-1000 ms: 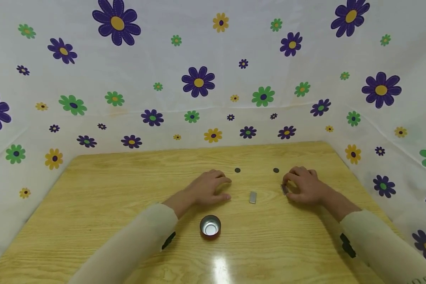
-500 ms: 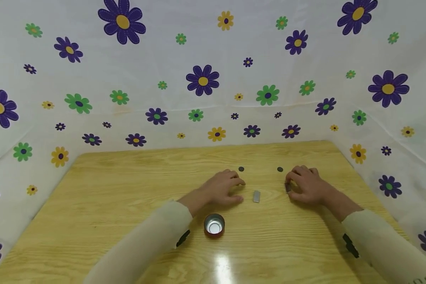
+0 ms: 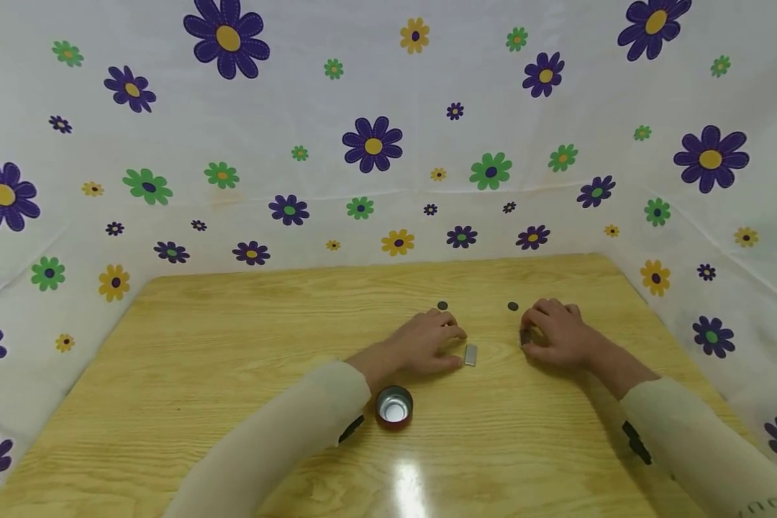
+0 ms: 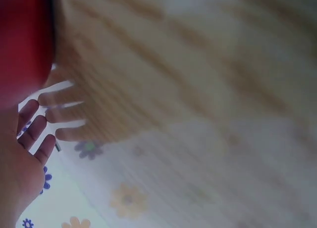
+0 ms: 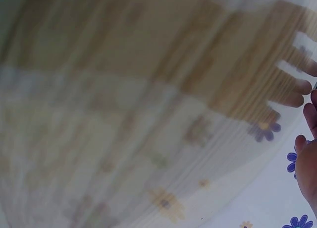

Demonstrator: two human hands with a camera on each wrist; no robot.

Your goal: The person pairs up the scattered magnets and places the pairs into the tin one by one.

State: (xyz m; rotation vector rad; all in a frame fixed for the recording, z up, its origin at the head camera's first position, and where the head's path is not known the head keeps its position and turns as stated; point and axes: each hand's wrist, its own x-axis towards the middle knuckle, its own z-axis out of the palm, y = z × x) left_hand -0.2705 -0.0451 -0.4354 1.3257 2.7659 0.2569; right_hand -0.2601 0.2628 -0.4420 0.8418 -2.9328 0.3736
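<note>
On the wooden table my right hand pinches a small dark rectangular piece between thumb and fingers. To its left lies a flat silver rectangular piece, its kind unclear. My left hand is close to that silver piece, thumb and fingers apart, holding nothing. Just behind the hands rest two dark round discs, a left disc and a right disc. The left wrist view catches the left hand at its edge; in the right wrist view the right hand is mostly cut off.
A small round metal bowl, red outside and shiny inside, stands on the table near the left forearm. Its red wall fills the corner of the left wrist view. A flower-print cloth surrounds the table's back and sides.
My left hand has moved right, up to the silver piece. The right hand keeps the dark piece pinched at nearly the same place. The head view has shifted slightly.
</note>
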